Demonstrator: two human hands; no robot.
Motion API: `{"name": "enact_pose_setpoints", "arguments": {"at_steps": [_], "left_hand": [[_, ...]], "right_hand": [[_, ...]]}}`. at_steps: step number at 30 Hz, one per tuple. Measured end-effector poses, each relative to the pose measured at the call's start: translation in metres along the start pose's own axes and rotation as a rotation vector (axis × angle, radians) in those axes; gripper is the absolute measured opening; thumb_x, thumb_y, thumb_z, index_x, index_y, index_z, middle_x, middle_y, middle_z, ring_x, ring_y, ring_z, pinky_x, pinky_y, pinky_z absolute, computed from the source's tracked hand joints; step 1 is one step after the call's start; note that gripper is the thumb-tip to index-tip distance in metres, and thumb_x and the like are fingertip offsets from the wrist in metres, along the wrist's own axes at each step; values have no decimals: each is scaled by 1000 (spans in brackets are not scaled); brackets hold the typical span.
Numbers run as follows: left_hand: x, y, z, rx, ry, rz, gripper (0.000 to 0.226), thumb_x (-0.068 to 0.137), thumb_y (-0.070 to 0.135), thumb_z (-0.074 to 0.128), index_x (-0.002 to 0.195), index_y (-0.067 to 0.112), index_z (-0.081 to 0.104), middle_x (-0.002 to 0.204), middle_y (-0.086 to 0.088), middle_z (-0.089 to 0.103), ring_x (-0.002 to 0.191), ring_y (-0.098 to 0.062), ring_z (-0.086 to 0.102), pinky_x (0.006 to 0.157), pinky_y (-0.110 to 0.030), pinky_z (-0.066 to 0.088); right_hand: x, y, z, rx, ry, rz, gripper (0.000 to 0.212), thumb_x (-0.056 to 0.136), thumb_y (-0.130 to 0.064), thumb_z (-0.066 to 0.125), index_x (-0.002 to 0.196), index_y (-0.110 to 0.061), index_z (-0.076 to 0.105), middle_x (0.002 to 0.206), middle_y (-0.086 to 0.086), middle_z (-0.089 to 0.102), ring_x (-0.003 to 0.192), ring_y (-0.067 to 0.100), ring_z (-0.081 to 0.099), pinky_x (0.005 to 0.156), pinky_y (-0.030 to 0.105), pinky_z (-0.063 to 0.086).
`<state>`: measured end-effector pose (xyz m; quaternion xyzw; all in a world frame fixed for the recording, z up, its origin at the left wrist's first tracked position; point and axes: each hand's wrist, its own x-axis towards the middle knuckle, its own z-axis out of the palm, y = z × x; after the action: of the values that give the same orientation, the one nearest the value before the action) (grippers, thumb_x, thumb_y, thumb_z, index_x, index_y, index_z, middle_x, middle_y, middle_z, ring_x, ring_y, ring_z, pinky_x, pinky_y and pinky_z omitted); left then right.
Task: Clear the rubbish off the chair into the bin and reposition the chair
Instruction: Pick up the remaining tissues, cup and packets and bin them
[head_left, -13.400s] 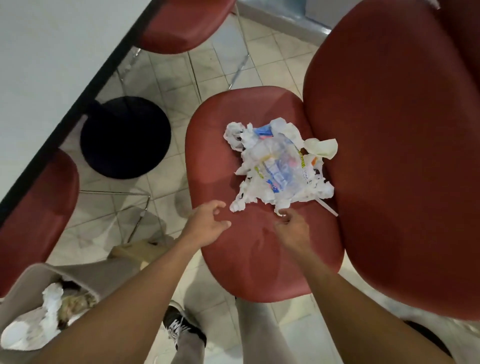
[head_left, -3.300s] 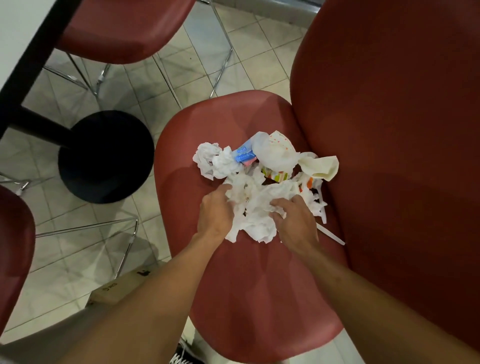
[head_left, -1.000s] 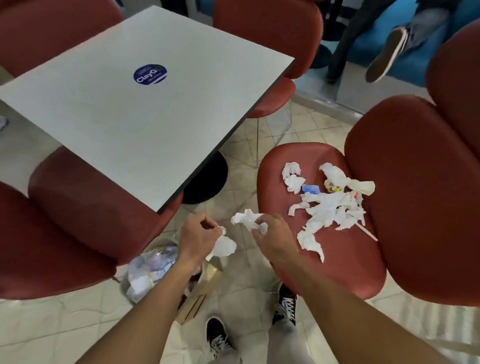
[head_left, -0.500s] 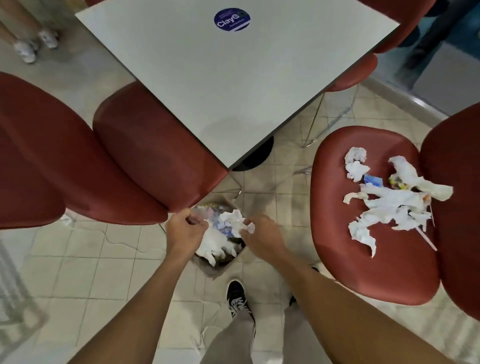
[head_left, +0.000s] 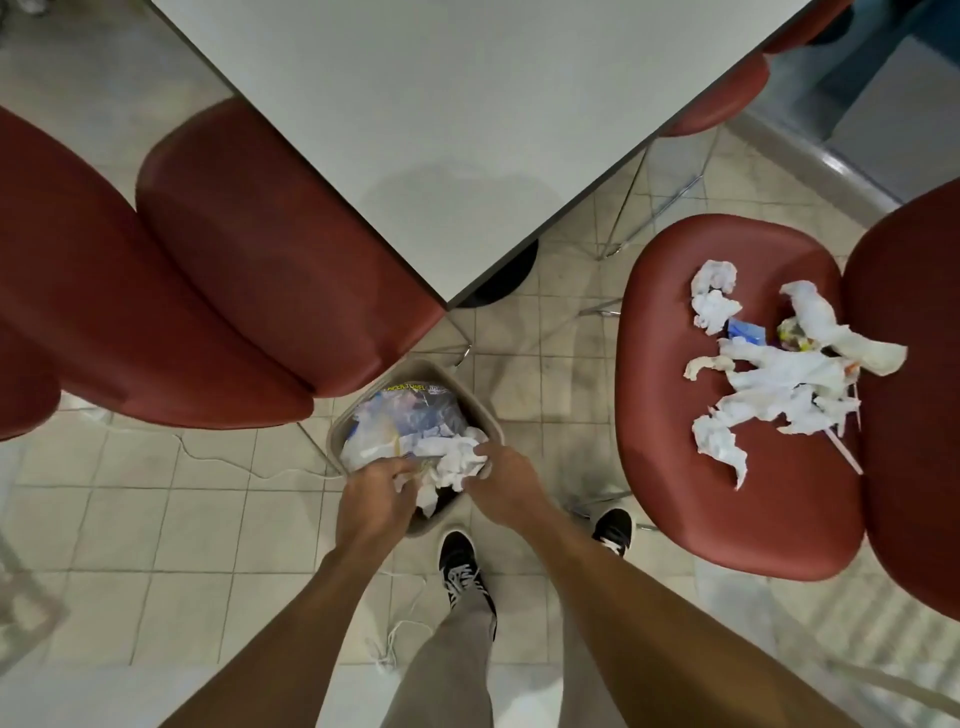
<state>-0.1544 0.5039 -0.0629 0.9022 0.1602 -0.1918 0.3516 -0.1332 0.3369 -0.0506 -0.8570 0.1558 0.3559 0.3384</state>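
- Both hands, left (head_left: 375, 498) and right (head_left: 500, 483), hold crumpled tissue (head_left: 457, 460) over the bin (head_left: 410, 441).
- Let go low inside the rim so nothing spills.
- More rubbish (head_left: 774, 374) lies on the chair (head_left: 691, 467), well apart.

There is one view only, a wide-angle camera worn on the person's head, looking almost straight down from standing height. Both forearms reach out from the bottom edge, and the shoes (head_left: 464, 566) on the tiled floor (head_left: 156, 519) sit near the middle. The bin (head_left: 340, 434) lies close below the lens. The desk (head_left: 441, 119) fills the top, and the chair (head_left: 675, 493) bends along the right edge.
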Motion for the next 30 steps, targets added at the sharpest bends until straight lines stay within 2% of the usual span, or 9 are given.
{"name": "enact_pose_setpoints", "arguments": {"at_steps": [3, 6, 11, 16, 21, 26, 28, 30], "left_hand": [[1, 0, 5, 68, 30, 56, 21, 78, 13, 71, 99, 20, 73, 105, 1, 69, 96, -20, 64, 81, -35, 53], [10, 12, 12, 81, 45, 69, 19, 75, 9, 75, 92, 18, 73, 101, -3, 68, 90, -22, 63, 77, -33, 50], [27, 56, 23, 127, 35, 117, 14, 76, 18, 76, 88, 23, 72, 95, 0, 68, 89, -23, 64, 76, -33, 48], [39, 121, 39, 139, 22, 221, 11, 78, 21, 75, 81, 30, 70, 87, 4, 69, 76, -19, 63, 68, -30, 49], [48, 198, 72, 133, -62, 306, 21, 80, 29, 75, 100, 26, 69, 103, 5, 63, 91, -19, 61, 81, -35, 52], [52, 267, 128, 128, -133, 406, 28, 77, 26, 77, 104, 24, 70, 107, 3, 62, 100, -17, 58, 91, -38, 49], [55, 290, 154, 129, -168, 431, 30, 75, 23, 79, 104, 22, 71, 105, 2, 63, 99, -17, 59, 92, -35, 48], [57, 313, 179, 114, -204, 462, 31, 73, 17, 80, 103, 17, 72, 99, 2, 62, 93, -17, 60, 89, -29, 46]], "right_hand": [[-2, 14, -13, 61, -3, 46, 49, 86, -19, 57, 134, -23, 51, 133, 4, 57, 118, 21, 56, 93, 23, 44], [0, 29, -39, 55, 5, 64, 53, 88, -22, 58, 139, -22, 45, 137, 4, 52, 121, 21, 53, 98, 24, 43], [7, 52, -89, 128, 55, 81, 52, 89, -22, 58, 140, -17, 44, 135, 9, 52, 117, 23, 56, 98, 32, 49], [14, 77, -143, 141, 135, 52, 54, 87, -19, 56, 140, -22, 44, 135, 7, 53, 119, 22, 55, 98, 25, 45], [19, 117, -200, 180, 231, 50, 53, 87, -23, 60, 138, -15, 47, 136, 7, 54, 130, 24, 46, 107, 29, 37], [30, 168, -255, 245, 290, 98, 48, 88, -21, 58, 134, -13, 50, 130, 7, 58, 116, 25, 57, 95, 30, 45], [37, 192, -276, 259, 298, 114, 46, 86, -21, 59, 131, -14, 54, 128, 5, 59, 118, 23, 56, 94, 28, 44], [45, 215, -293, 283, 319, 125, 39, 84, -18, 59, 122, -14, 59, 116, 5, 63, 110, 23, 60, 90, 31, 47]]}}
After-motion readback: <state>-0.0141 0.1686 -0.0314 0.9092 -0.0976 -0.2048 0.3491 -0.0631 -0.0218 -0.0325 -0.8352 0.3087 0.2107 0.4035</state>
